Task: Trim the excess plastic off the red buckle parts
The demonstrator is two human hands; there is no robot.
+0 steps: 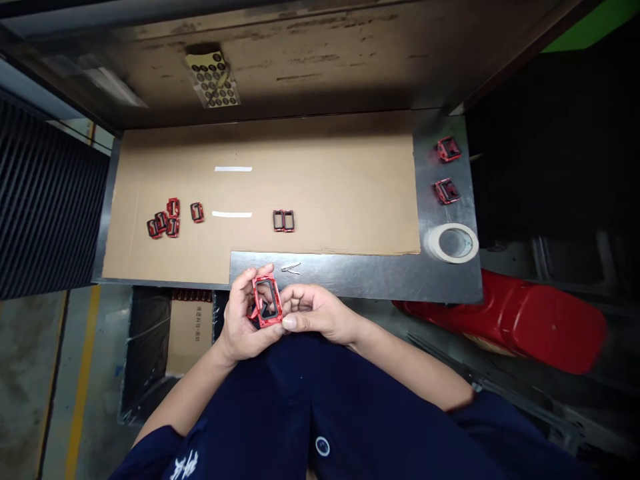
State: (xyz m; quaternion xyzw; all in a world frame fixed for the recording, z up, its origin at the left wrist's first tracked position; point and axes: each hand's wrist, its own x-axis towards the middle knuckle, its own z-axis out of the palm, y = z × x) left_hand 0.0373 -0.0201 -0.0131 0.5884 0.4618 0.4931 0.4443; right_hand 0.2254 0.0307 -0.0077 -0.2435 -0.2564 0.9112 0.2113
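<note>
Head view: two hands held together just below the steel bench edge [380, 277].
Left hand [245, 317]: clenched, grasping the left side of a red frame [267, 301].
Right hand [317, 312]: curled fingers and thumb grasping the frame's lower right side.
Frame: tilted up between both hands, in front of the person's navy top [300, 400].
Cardboard sheet [325, 187]: carries a small pile of red frames [165, 220] and a dark pair [283, 221].
Steel bench: holds a tape roll [451, 243] and two more red frames [447, 150].

Head-worn view, facing forward-down, close above left hand [245, 320], right hand [320, 312]
</note>
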